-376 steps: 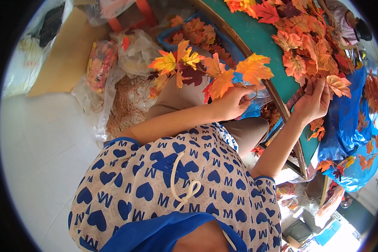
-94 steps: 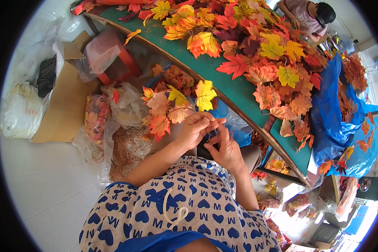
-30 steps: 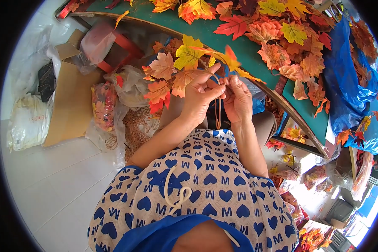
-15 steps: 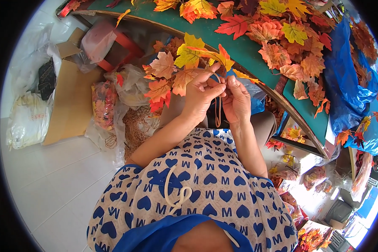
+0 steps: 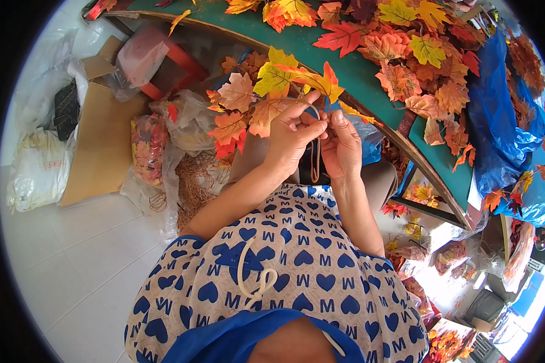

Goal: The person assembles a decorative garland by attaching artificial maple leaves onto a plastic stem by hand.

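Both my hands meet in front of my lap, at the near edge of the green table. My left hand [image 5: 292, 134] is closed in a pinch on a thin brown stem [image 5: 315, 158], which bends into a long loop hanging below the fingers. Fingertips of my right hand [image 5: 343, 145] press together on the same stem, touching the left thumb. A spray of artificial maple leaves [image 5: 248, 100] in yellow, orange, peach and red spreads out to the left of and above my left hand. Where the stem joins the leaves is partly hidden by my fingers.
Loose autumn leaves [image 5: 406, 72] are heaped on the green table [image 5: 272, 37], beside a blue plastic bag [image 5: 496, 103]. To the left stand a cardboard box [image 5: 97, 145], a bag of leaves [image 5: 148, 148] and a red stool [image 5: 184, 60]. Brown tangled stems [image 5: 195, 187] lie on the floor.
Almost nothing differs; the whole view has shifted very slightly. Both hands keep the same pinch on the stem, and its loop hangs as before.
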`<state>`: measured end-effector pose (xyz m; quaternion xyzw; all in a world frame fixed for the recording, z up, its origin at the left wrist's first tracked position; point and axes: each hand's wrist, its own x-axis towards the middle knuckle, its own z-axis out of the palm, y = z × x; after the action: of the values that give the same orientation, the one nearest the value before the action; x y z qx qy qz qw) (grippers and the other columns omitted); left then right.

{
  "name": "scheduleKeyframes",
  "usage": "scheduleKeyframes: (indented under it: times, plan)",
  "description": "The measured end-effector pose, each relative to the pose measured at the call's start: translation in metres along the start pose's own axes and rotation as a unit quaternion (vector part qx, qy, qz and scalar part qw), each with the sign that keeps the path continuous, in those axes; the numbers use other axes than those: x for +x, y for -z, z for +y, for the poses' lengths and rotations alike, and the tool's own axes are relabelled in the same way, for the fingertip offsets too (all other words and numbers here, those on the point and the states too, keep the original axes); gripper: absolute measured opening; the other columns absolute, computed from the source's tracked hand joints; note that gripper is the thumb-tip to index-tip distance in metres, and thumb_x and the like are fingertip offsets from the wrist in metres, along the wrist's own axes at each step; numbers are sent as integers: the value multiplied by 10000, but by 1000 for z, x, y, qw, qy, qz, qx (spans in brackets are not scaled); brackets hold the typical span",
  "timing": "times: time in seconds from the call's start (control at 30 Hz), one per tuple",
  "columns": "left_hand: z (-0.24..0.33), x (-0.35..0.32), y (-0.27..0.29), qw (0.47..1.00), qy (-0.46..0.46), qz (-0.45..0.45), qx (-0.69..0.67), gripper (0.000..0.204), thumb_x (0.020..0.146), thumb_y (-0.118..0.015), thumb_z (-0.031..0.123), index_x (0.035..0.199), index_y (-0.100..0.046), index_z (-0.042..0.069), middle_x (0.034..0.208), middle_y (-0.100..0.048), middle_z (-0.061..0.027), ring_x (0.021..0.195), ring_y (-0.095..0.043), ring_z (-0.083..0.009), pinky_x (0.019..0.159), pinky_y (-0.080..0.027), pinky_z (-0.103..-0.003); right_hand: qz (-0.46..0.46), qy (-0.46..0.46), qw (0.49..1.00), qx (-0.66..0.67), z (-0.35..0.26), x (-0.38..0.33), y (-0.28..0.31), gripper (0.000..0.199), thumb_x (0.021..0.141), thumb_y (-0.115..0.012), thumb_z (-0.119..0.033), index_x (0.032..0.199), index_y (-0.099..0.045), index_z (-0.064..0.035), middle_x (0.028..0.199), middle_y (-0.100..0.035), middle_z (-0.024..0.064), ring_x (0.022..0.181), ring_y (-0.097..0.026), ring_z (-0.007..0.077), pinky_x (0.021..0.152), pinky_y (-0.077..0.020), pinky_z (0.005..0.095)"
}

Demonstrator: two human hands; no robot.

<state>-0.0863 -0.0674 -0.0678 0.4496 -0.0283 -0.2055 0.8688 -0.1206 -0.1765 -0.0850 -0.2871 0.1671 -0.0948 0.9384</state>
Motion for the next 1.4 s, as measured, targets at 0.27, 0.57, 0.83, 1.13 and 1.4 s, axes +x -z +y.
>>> scheduleKeyframes:
  times: [0.27, 0.57, 0.83, 1.13, 1.4]
  plan:
    - [0, 1, 4, 998, -52, -21, 36, 564, 797, -633, -56, 1324, -448, 25, 769, -601, -31, 684, -607, -102, 658, -491, -195, 11, 50, 996, -78, 4, -5, 2, 117, 858, -642, -95, 919, -631, 6, 871, -667, 90, 679, -595, 117, 633, -514, 230]
    - [3, 2, 11, 990, -54, -31, 125, 234, 836, -578, -66, 1066, -570, -21, 886, -630, -73, 758, -631, -123, 660, -571, -263, -41, 194, 933, -300, 1, -7, -1, 97, 862, -620, -21, 929, -607, 48, 835, -645, 63, 684, -605, 116, 619, -510, 237]
    - [-12, 6, 18, 981, -94, -20, 166, 113, 825, -593, -60, 936, -609, -54, 815, -648, -70, 688, -631, -109, 621, -537, -238, -39, 218, 906, -361, 8, -1, 9, 39, 856, -610, 17, 872, -617, 53, 803, -644, 46, 681, -596, 98, 628, -500, 225]
    - [-33, 8, 25, 986, -104, 29, 126, 174, 807, -583, -92, 973, -590, -42, 878, -641, -86, 749, -643, -145, 662, -563, -283, -45, 198, 882, -424, 13, -2, 22, 76, 829, -659, -26, 872, -638, 33, 827, -658, 31, 738, -600, 90, 667, -489, 234]
    - [1, 33, 29, 994, -26, 2, -108, 227, 855, -600, 4, 1080, -570, -8, 874, -607, -50, 813, -635, -156, 780, -545, -297, -201, 181, 757, -595, 5, -21, 22, 250, 920, -544, -186, 1101, -603, -23, 839, -640, 103, 797, -605, 226, 723, -471, 322]
